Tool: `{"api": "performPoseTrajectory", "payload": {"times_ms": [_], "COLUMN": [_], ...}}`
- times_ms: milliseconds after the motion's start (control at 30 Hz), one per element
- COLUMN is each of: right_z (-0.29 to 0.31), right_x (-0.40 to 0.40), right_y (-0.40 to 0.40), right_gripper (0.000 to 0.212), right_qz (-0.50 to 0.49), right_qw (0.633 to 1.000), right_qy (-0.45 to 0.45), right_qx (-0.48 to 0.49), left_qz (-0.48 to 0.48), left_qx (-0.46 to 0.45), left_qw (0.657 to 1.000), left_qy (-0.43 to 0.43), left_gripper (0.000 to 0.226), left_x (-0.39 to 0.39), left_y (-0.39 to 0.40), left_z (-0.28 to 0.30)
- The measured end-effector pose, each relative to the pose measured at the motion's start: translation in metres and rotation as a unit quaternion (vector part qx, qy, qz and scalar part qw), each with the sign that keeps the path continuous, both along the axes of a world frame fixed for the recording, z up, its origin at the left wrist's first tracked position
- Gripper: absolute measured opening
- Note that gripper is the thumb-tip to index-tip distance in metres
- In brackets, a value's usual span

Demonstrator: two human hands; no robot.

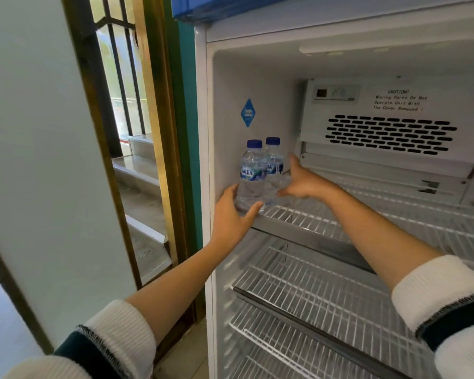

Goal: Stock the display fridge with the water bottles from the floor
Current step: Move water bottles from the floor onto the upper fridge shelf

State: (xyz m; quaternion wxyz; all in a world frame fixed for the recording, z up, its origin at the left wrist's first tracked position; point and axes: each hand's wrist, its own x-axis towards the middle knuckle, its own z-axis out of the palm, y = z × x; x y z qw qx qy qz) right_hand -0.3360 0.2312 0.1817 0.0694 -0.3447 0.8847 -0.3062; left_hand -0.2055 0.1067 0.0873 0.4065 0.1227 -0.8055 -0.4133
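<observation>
Top wire shelf (367, 214), far left corner of the display fridge (257, 77): two small water bottles, upright, touching. Left hand (230, 214) curled round the base of the front bottle (251, 173); right hand (301, 181) cupped the rear bottle (273, 162) from the right, fingers hidden. Advice: seat both bases flat across the wires, snug to the wall, before letting go. The lower shelf (312, 291) held no bottles.

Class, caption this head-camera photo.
Two hands set two water bottles on the fridge's top shelf.
</observation>
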Motion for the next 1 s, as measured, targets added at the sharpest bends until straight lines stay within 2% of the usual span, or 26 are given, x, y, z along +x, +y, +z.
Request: {"api": "performPoseTrajectory", "payload": {"times_ms": [100,167,267,400,500,700,1000], "right_z": [0.000,-0.012,-0.036,-0.072,-0.103,-0.170,-0.298], "right_x": [0.024,0.048,0.091,0.134,0.170,0.233,0.321], "right_y": [-0.001,-0.004,-0.015,-0.046,-0.077,-0.141,-0.213], "right_gripper": [0.110,0.099,0.073,0.055,0.047,0.042,0.053], "right_qz": [-0.070,-0.090,-0.046,0.056,0.123,0.200,0.217], "right_qw": [0.993,0.972,0.915,0.892,0.904,0.946,0.976], "right_qy": [0.081,0.180,0.331,0.372,0.342,0.202,0.006], "right_qx": [-0.054,-0.121,-0.227,-0.250,-0.226,-0.152,-0.001], "left_qz": [0.000,-0.008,-0.003,0.032,0.066,0.133,0.224], "left_qx": [-0.060,-0.095,-0.126,-0.134,-0.146,-0.123,-0.011], "left_qw": [0.998,0.992,0.982,0.985,0.986,0.976,0.920], "left_qy": [0.036,0.081,0.141,0.104,0.038,-0.124,-0.320], "left_gripper": [0.065,0.053,0.036,0.026,0.023,0.018,0.021], "left_x": [0.017,0.033,0.060,0.104,0.150,0.252,0.404], "left_y": [-0.002,-0.010,-0.028,-0.066,-0.103,-0.163,-0.204], "left_z": [-0.005,-0.007,-0.014,-0.031,-0.060,-0.124,-0.225]}}
